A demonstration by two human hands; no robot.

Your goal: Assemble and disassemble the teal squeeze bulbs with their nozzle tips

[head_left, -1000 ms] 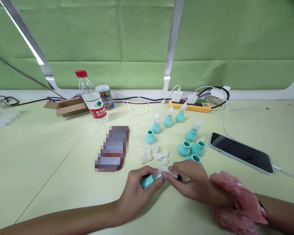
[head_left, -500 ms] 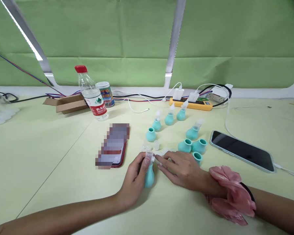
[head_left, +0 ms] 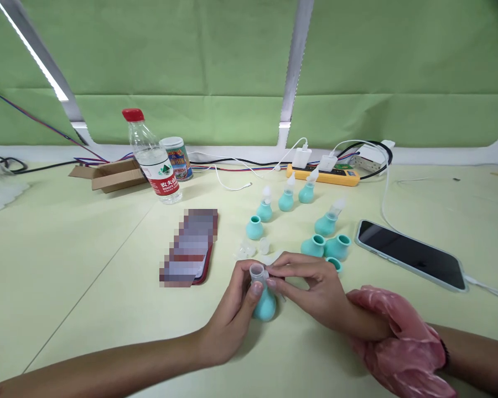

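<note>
My left hand (head_left: 236, 312) is closed around a teal squeeze bulb of a nasal aspirator (head_left: 264, 307), held upright just above the table. A clear, open-topped plastic collar (head_left: 257, 271) is fitted in its neck. From the right, my right hand (head_left: 311, 284) pinches a small clear side piece (head_left: 266, 275) at the collar, thumb and forefinger together; the fingertips partly hide it. Behind the hands lie loose clear plastic parts (head_left: 246, 250). Open teal bulbs (head_left: 313, 246) stand just past my right hand, one partly hidden by it. Several bulbs with clear tips (head_left: 264, 210) stand farther back.
A phone in a red case (head_left: 191, 249) lies left of the hands, and a charging phone (head_left: 410, 254) lies right. At the back are a water bottle (head_left: 161, 174), a can (head_left: 178, 157), a cardboard box (head_left: 118, 176) and a yellow power strip (head_left: 323, 175) with cables.
The held bulb has moved slightly right and tilted its open top more toward me. My right hand has closed in, its thumb and forefinger now pinching at the collar's side.
</note>
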